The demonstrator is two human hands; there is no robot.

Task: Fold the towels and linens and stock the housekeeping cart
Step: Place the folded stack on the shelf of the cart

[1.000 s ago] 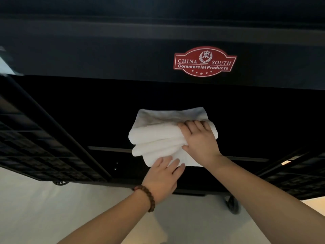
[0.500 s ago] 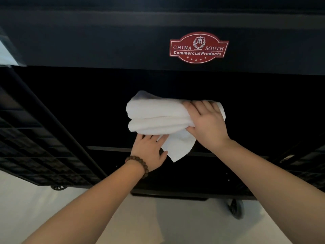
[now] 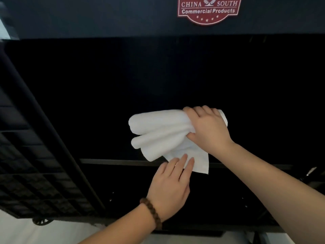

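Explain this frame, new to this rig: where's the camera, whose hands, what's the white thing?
No robot: a person wears one wide-angle camera on the head, looking down at their own bare hands. The right hand grips one end of a white folded terry towel in front of the open bay of a black wheeled housekeeping cart with a red maker's label. The left hand, wearing a brown beaded bracelet, touches the towel's loose hanging corner with straight fingers. The bay is too dark to see inside.
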